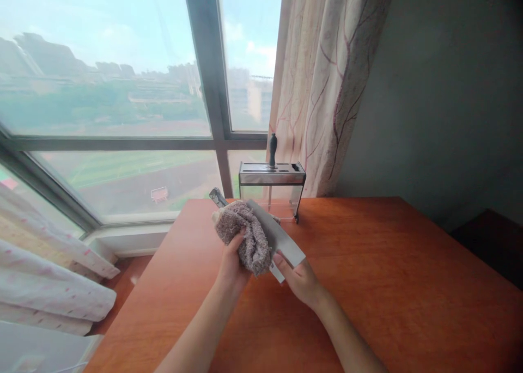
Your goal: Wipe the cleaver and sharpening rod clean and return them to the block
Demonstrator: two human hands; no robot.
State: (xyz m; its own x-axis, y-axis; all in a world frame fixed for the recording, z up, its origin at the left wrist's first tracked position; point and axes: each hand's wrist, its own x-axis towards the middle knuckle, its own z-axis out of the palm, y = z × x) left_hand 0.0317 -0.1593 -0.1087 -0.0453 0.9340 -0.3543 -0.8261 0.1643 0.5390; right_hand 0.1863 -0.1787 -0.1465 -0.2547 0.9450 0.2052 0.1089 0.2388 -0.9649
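Note:
My left hand is closed around a bunched grey-brown cloth with a fluffy pile. The cloth lies against a flat, pale metal piece, long and trough-like, held at a slant above the table. My right hand grips the near right end of this metal piece, thumb on top. The far left end of the metal pokes out past the cloth. What the fingers do underneath is hidden. Just beyond my hands stands a metal frame with clear sides and a dark upright handle.
A reddish-brown wooden table spreads under my hands. Behind it are a large window and a patterned curtain. Another curtain hangs at the left, and a dark wall is on the right.

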